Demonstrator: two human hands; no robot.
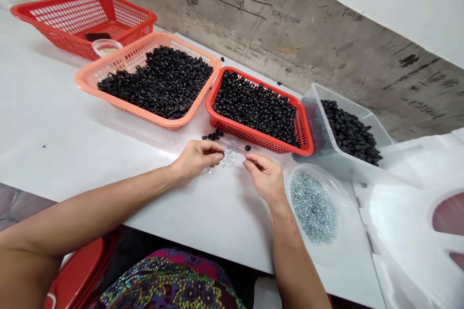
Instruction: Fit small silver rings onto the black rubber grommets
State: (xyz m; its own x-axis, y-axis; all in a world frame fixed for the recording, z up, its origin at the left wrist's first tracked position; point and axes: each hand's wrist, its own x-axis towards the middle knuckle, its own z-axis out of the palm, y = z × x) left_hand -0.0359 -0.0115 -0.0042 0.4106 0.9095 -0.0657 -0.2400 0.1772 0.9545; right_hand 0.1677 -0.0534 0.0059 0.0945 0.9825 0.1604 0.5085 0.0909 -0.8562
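My left hand (pixel 198 158) pinches a small black plastic part (pixel 221 154) between thumb and fingertips, just above the white table. To its right, my right hand (pixel 265 172) has thumb and forefinger pressed together; whatever may be between them is too small to make out. A loose pile of tiny silvery metal pieces (pixel 230 151) lies between the hands. Several small black parts (pixel 213 135) rest beyond my left hand. One black ring-shaped part (pixel 247 147) sits alone near my right fingertips.
Behind the hands stand an orange basket (pixel 81 79) and a red basket (pixel 253 134), both full of black parts. A clear bin (pixel 321 141) of black pieces and a round tub (pixel 295 176) of metal pieces are at right. Another red basket (pixel 65 41) stands far left.
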